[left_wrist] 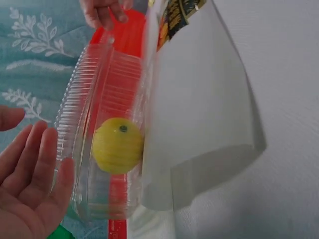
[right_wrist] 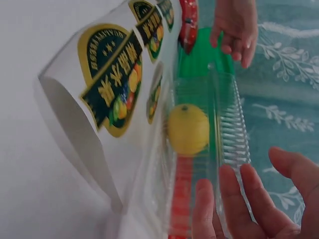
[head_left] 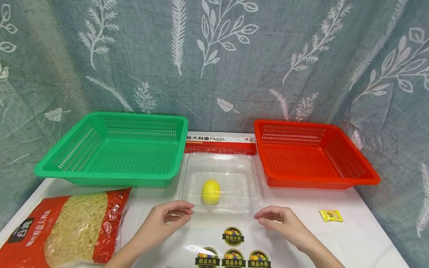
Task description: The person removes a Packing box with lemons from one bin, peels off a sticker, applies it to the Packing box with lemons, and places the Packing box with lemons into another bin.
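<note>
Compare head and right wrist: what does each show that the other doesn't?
Head only: the small yellow packet.

Right wrist only: the dark spot on the yellow fruit, plus the lifted, curling edge of the sticker sheet.

Both: the fruit, the sheet, the clear container, green basket, red bag, left hand and right hand.

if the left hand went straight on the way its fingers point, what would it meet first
Most likely the near left corner of the clear plastic container, close to where the left hand points; depth is unclear, so it might pass just in front instead.
</note>
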